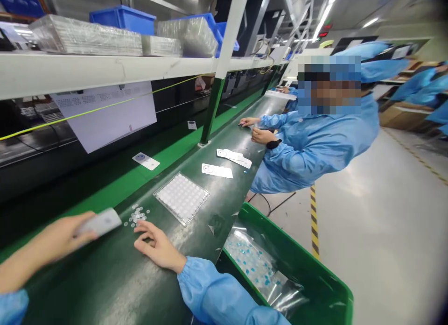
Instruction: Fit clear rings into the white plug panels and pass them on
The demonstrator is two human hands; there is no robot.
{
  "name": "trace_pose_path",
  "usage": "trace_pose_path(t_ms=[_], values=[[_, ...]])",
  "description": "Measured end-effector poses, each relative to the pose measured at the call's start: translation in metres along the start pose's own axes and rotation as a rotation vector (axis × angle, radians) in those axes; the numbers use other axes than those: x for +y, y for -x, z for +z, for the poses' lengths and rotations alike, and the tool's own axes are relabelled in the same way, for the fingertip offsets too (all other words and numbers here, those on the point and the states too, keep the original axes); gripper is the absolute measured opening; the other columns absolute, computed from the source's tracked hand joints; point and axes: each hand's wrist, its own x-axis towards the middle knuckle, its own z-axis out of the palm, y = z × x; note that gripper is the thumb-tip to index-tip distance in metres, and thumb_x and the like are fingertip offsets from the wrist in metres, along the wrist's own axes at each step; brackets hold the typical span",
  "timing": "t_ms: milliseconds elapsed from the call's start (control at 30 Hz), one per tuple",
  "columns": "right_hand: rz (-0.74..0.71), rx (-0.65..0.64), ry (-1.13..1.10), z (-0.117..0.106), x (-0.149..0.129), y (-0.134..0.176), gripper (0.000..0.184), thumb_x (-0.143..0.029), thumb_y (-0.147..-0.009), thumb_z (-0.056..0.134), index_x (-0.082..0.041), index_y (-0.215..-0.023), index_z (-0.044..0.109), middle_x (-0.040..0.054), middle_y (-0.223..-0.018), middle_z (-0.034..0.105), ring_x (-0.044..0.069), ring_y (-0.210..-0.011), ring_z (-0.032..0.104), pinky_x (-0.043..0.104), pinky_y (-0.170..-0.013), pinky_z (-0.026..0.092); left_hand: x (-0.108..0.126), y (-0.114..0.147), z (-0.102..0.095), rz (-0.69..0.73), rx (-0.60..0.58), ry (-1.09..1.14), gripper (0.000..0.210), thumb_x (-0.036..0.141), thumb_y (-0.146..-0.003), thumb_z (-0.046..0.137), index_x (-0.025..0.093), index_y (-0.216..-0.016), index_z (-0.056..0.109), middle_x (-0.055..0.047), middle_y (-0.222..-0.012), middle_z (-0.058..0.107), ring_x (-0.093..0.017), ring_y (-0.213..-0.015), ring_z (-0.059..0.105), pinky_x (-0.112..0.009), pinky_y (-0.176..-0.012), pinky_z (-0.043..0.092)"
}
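A flat white panel (103, 222) with a grey round mark near its far end is in my left hand (72, 236), held between thumb and fingers. It is slightly blurred. My right hand (157, 248) is over the green bench, its fingertips at the near edge of a loose pile of small clear discs (137, 215). Its thumb and fingers are bent and apart, and nothing shows between them. Just beyond the pile lies a clear tray (182, 199) filled with rows of whitish round pieces.
More white panels (217, 171) lie farther along the bench; another (146, 161) rests on the green strip behind it. A post (213, 110) rises from the bench. Below right stands a green bin (315, 278) holding plastic film. A co-worker (308, 138) in blue handles something small.
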Motion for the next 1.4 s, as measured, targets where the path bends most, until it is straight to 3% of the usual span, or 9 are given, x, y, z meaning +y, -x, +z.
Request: trace_pose_path(t_ms=[67, 133, 200, 300, 533, 700, 867, 1033, 1400], values=[[-0.021, -0.121, 0.202, 0.001, -0.013, 0.011, 0.058, -0.054, -0.076, 0.082, -0.021, -0.122, 0.069, 0.0074, -0.11, 0.073, 0.017, -0.087, 0.066, 0.023, -0.062, 0.048, 0.032, 0.034, 0.022, 0.117, -0.247, 0.069, 0.032, 0.054, -0.083, 0.063, 0.028, -0.097, 0.076, -0.003, -0.09, 0.077, -0.025, -0.076, 0.068, -0.028, -0.068, 0.044], [0.023, -0.281, 0.324, 0.002, -0.021, 0.025, 0.038, -0.053, -0.084, 0.075, -0.015, -0.084, 0.075, 0.003, -0.073, 0.072, 0.014, -0.066, 0.063, 0.023, -0.058, 0.046, 0.054, 0.062, 0.043, 0.135, -0.235, 0.153, 0.035, 0.056, -0.08, 0.07, 0.026, -0.096, 0.078, -0.005, -0.088, 0.077, -0.026, -0.081, 0.068, -0.029, -0.075, 0.046], [0.097, -0.279, 0.291, 0.004, -0.02, 0.039, 0.049, -0.056, -0.09, 0.067, -0.015, -0.064, 0.07, 0.0009, -0.051, 0.062, 0.011, -0.049, 0.055, 0.023, -0.052, 0.044, 0.062, 0.081, 0.067, 0.048, 0.049, 0.315, 0.039, 0.054, -0.076, 0.077, 0.026, -0.104, 0.076, -0.006, -0.096, 0.077, -0.026, -0.092, 0.068, -0.033, -0.088, 0.047], [0.246, -0.097, 0.0, 0.016, -0.003, 0.059, 0.045, -0.058, -0.087, 0.071, -0.014, -0.09, 0.077, 0.0051, -0.065, 0.072, 0.012, -0.046, 0.057, 0.023, -0.044, 0.044, 0.065, 0.099, 0.11, -0.249, 0.652, 0.787, 0.073, 0.046, -0.074, 0.082, 0.024, -0.139, 0.056, -0.012, -0.125, 0.07, -0.027, -0.115, 0.066, -0.038, -0.101, 0.048], [0.475, -0.05, -0.267, 0.054, 0.037, 0.111, 0.047, -0.059, -0.087, 0.073, -0.019, -0.112, 0.076, 0.0124, -0.111, 0.077, 0.025, -0.088, 0.075, 0.039, -0.076, 0.065, 0.094, 0.107, 0.181, -0.477, 0.659, 1.846, 0.066, 0.035, -0.081, 0.072, 0.021, -0.141, 0.05, -0.015, -0.125, 0.074, -0.034, -0.113, 0.072, -0.043, -0.089, 0.058], [0.343, -0.255, 0.057, 0.035, 0.022, 0.102, 0.047, -0.058, -0.092, 0.067, -0.019, -0.116, 0.076, 0.0112, -0.102, 0.077, 0.028, -0.093, 0.073, 0.046, -0.089, 0.061, 0.079, 0.112, 0.177, -0.597, 0.63, 1.85, 0.038, 0.038, -0.078, 0.066, 0.015, -0.108, 0.066, -0.016, -0.119, 0.076, -0.033, -0.089, 0.077, -0.034, -0.06, 0.059], [0.104, 0.004, 0.241, 0.025, 0.0, 0.072, 0.049, -0.041, -0.085, 0.077, -0.022, -0.128, 0.068, 0.0128, -0.12, 0.072, 0.026, -0.109, 0.069, 0.04, -0.09, 0.06, 0.074, 0.118, 0.186, -0.499, 0.398, 1.623, 0.036, 0.045, -0.078, 0.075, 0.014, -0.096, 0.071, -0.012, -0.093, 0.078, -0.026, -0.076, 0.074, -0.035, -0.068, 0.058], [0.302, -0.161, 0.088, 0.048, 0.0, 0.056, 0.036, -0.039, -0.082, 0.076, -0.017, -0.111, 0.074, 0.0055, -0.087, 0.076, 0.018, -0.073, 0.068, 0.026, -0.064, 0.054, 0.083, 0.122, 0.208, -0.578, 0.518, 1.423, 0.026, 0.041, -0.082, 0.068, 0.016, -0.087, 0.073, -0.005, -0.082, 0.074, -0.022, -0.077, 0.068, -0.029, -0.067, 0.053], [0.371, 0.081, 0.024, 0.065, 0.009, 0.065, 0.026, -0.04, -0.081, 0.072, -0.016, -0.086, 0.078, -0.0022, -0.058, 0.06, 0.01, -0.049, 0.044, 0.021, -0.046, 0.035, 0.086, 0.125, 0.222, -0.472, 0.67, 1.328, 0.033, 0.044, -0.088, 0.061, 0.015, -0.076, 0.07, -0.002, -0.069, 0.065, -0.016, -0.065, 0.056, -0.027, -0.059, 0.046]])
